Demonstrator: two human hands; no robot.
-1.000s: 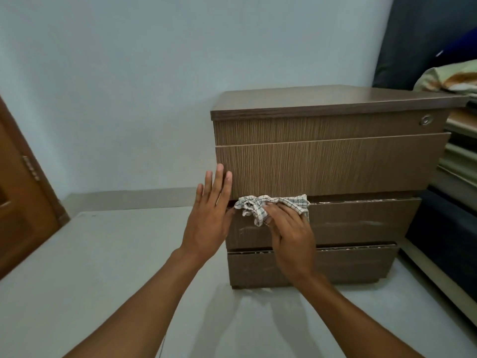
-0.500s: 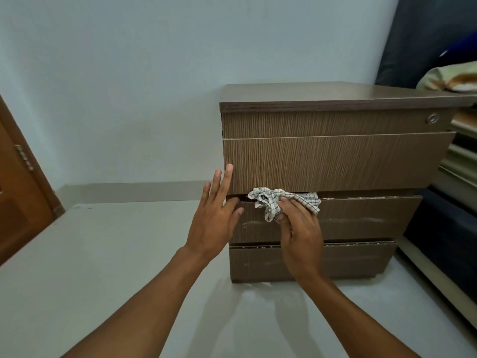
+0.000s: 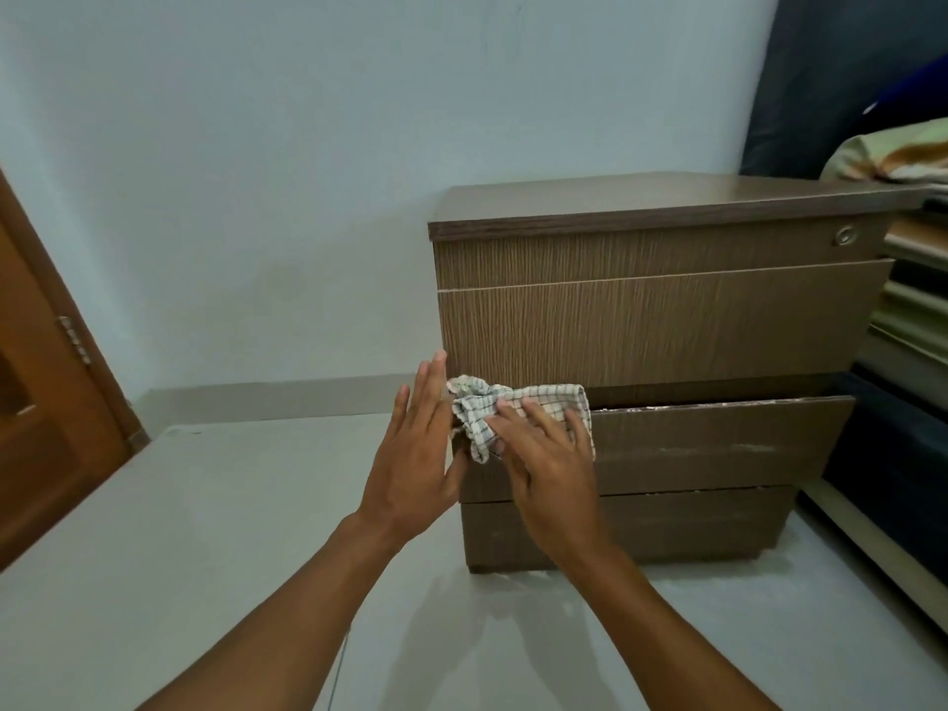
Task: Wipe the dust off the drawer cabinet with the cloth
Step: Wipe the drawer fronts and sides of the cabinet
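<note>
Drawer front (image 3: 718, 443) — R fingers (image 3: 536, 420) flat on cloth (image 3: 474, 407).

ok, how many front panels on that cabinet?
4, stacked: top panel with lock, tall second panel, third panel with cloth at its top edge, bottom panel. None looks hidden.

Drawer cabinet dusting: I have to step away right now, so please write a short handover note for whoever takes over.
Left hand: open, flat against the brown wood-grain drawer cabinet's left front corner.
Right hand: presses the crumpled checked cloth on the middle drawer's upper left.
Done: upper fronts look clean.
Left: pale dust streaks across the middle drawer, its top edge, and the bottom drawer.
</note>
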